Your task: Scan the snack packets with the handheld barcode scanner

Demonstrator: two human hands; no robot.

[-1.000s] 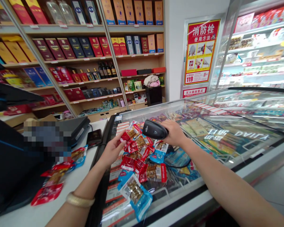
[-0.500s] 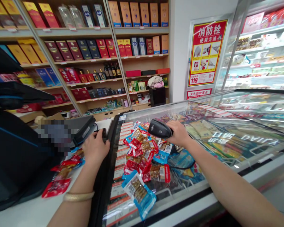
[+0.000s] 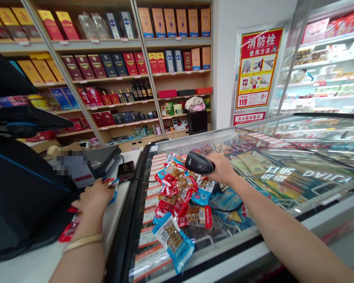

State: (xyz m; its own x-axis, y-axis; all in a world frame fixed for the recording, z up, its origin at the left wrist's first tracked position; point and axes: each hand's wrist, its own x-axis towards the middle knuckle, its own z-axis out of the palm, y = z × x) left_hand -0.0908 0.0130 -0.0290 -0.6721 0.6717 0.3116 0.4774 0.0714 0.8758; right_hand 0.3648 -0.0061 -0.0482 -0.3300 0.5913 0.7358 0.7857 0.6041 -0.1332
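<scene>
In my right hand (image 3: 222, 167) is a black handheld barcode scanner (image 3: 199, 162), held over a pile of red and blue snack packets (image 3: 179, 184) on the freezer's glass top. One blue-ended packet (image 3: 173, 239) lies apart at the near side of the pile. My left hand (image 3: 93, 198), with a gold bangle at the wrist, is down on the white counter among more snack packets. Its fingers close on a red and blue packet (image 3: 114, 189), partly hidden by the hand. Another red packet (image 3: 69, 231) shows beneath it. A dark phone-like object (image 3: 126, 171) lies just beyond.
A black checkout terminal (image 3: 20, 196) stands on the left of the counter (image 3: 26, 263). The glass-topped freezer (image 3: 283, 212) fills the right side, with a black cable looped on it. Behind are shelves (image 3: 112, 76) of boxed bottles and a red fire-hydrant notice (image 3: 259, 68).
My left hand has let go of the dark phone-like object and moved left and nearer, onto the counter packets. A packet there has shifted right. My right hand and the scanner stay nearly still.
</scene>
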